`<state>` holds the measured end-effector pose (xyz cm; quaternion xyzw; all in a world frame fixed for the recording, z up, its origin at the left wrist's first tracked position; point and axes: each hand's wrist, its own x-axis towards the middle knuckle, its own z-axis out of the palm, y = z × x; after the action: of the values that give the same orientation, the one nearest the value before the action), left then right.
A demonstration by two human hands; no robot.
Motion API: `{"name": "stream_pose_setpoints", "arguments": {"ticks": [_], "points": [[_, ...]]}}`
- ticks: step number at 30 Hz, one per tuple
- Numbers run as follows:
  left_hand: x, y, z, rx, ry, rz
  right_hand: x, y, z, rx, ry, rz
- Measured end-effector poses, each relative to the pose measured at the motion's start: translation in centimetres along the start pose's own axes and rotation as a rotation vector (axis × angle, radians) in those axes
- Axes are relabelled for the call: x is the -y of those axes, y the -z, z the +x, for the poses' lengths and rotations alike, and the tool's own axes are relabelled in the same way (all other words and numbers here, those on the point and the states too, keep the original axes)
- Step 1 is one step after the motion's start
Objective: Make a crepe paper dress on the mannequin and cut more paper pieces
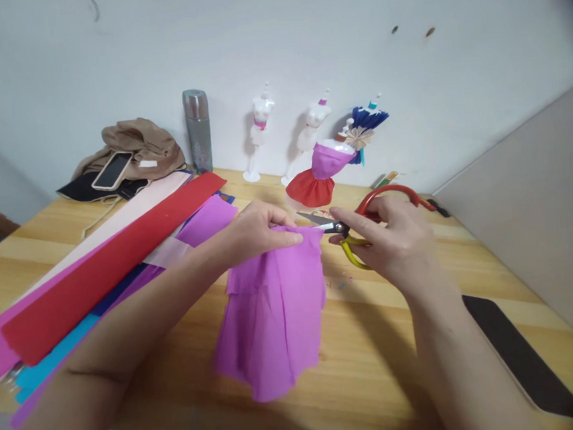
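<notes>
My left hand pinches the top edge of a purple sheet of crepe paper, which hangs down in loose folds above the table. In my right hand is a pair of scissors with red and yellow handles. The scissor blades are parted and meet the paper's upper right corner, close to my left fingertips. Behind my hands stands a small mannequin in a purple top and a red skirt.
Rolled and flat coloured crepe papers cover the left side. A brown cloth, a phone and a grey flask stand or lie behind them. More mannequins line the wall. A dark flat slab lies at right.
</notes>
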<state>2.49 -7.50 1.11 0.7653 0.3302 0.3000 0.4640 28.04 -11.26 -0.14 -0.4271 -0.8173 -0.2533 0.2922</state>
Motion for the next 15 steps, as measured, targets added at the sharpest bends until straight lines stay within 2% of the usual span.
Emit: {"name": "stream_pose_setpoints", "arguments": {"ticks": [5,12,15], "points": [[-0.28,0.19,-0.07,-0.002,0.035,-0.025,0.02,0.17,0.14,-0.027,0.018,-0.053],[-0.05,-0.20,0.03,-0.010,0.006,-0.004,0.51,-0.14,0.30,-0.002,-0.025,0.028],[0.09,-0.36,0.03,-0.041,0.010,0.000,0.32,-0.34,0.11,-0.012,0.020,-0.016]]}}
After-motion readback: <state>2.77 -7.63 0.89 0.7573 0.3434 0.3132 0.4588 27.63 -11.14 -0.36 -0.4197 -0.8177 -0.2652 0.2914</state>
